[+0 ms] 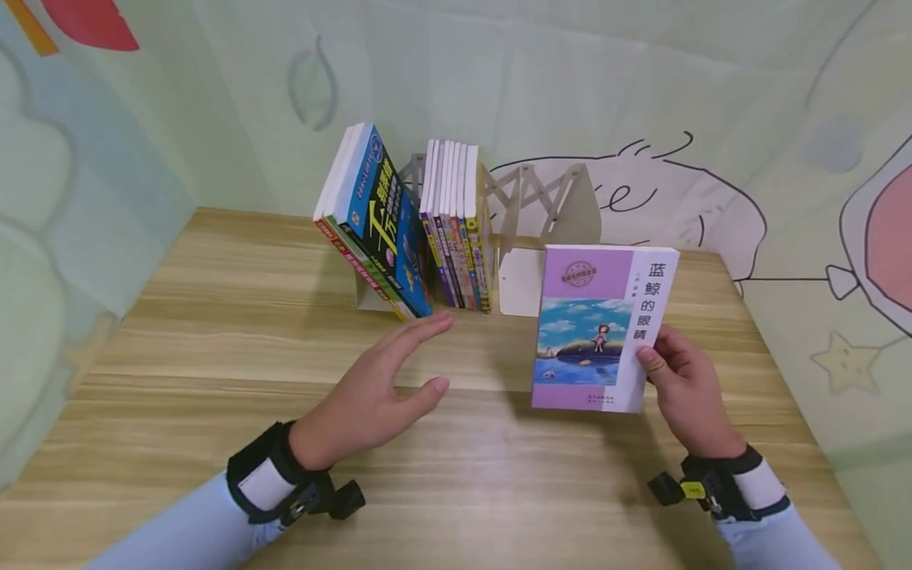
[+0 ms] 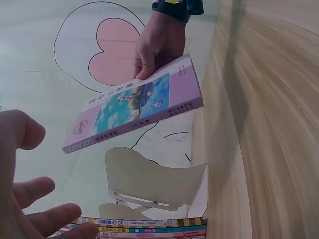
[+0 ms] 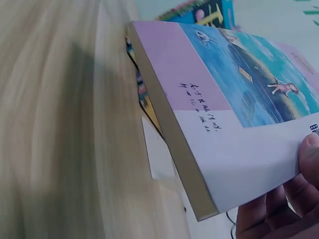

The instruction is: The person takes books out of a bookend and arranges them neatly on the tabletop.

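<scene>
Here, right hand (image 1: pixel 689 392) gripping book (image 1: pixel 587 340), left hand (image 1: pixel 370 396) spread, left wrist alone shows spine (image 2: pixel 133 128).

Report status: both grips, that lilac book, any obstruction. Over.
Left grip open, holding nothing. Right grip holding lilac-and-white paperback by its edge. Nothing visible between paperback and expandable book rack.

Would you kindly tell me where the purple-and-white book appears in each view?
Head: the purple-and-white book is right of centre.
Left wrist: slightly left of centre, slanting.
Right wrist: large, filling much of the right half.
Shared landmark: the right hand holding it.
</scene>
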Tool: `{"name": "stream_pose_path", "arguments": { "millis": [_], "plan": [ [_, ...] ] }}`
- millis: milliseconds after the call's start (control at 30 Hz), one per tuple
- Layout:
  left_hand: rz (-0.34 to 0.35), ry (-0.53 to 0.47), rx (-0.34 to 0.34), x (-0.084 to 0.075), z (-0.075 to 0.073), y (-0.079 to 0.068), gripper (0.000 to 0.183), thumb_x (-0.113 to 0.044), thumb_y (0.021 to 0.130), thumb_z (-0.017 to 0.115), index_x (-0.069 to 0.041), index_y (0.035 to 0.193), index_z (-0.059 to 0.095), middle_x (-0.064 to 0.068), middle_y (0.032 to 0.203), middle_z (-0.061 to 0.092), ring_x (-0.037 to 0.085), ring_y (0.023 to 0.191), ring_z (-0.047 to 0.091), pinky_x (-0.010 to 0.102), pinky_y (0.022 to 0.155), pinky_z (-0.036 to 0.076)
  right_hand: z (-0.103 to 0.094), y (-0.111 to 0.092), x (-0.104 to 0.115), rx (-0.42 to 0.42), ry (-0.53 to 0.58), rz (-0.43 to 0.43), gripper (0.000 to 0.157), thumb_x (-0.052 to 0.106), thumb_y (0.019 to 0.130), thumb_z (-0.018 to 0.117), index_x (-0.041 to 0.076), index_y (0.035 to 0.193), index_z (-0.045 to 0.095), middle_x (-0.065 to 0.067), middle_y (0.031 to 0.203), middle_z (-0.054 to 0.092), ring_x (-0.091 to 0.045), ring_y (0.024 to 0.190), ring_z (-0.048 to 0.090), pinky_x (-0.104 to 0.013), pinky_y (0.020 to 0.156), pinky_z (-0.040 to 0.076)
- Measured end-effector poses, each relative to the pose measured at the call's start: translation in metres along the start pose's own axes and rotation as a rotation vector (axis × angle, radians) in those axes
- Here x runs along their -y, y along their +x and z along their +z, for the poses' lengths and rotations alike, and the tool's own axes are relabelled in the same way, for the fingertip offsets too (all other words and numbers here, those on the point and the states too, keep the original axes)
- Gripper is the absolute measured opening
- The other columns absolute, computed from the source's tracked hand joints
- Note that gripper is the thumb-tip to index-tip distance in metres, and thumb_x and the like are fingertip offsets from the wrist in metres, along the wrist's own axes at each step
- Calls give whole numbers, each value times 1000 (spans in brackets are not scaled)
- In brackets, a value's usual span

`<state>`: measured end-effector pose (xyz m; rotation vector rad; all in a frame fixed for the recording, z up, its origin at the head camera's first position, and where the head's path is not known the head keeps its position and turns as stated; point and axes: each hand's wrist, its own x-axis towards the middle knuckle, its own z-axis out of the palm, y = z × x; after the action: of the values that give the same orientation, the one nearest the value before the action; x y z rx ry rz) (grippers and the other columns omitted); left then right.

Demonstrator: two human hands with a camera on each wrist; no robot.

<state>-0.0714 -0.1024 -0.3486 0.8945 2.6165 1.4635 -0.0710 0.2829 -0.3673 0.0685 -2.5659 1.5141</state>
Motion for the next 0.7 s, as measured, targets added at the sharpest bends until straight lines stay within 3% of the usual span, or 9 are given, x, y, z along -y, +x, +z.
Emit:
{"name": "stream_pose_path", "arguments": {
  "millis": [233,367,600,700],
  "plan": [
    [-57,-3,20,2,0,-3,58,-34,99,62,-22,152,41,-7,159,35,19,147,33,54,117,32,-30,7,-11,-92,15,34,41,20,105,49,-1,140,52,12,111,64,-5,92,63,-11,78,54],
    [-55,-6,17,4,0,-4,57,-34,99,62,-22,151,42,-6,159,35,20,147,33,56,117,32,-45,10,-17,-105,110,78,44,24,105,48,4,145,50,6,118,61,-7,93,62,-10,78,53],
    [-56,0,10,7,0,-6,57,-31,99,63,-20,151,43,-4,159,37,21,147,34,55,117,32,-60,16,-29,-135,387,123,50,24,103,51,2,147,47,1,123,60,-9,94,64,-16,75,57],
    [-57,14,5,9,-1,-6,57,-31,98,64,-19,151,43,-3,158,37,21,147,34,54,117,32,-65,20,-36,-134,422,153,54,26,102,52,2,150,43,0,127,57,-9,97,63,-16,77,57]
  ]
}}
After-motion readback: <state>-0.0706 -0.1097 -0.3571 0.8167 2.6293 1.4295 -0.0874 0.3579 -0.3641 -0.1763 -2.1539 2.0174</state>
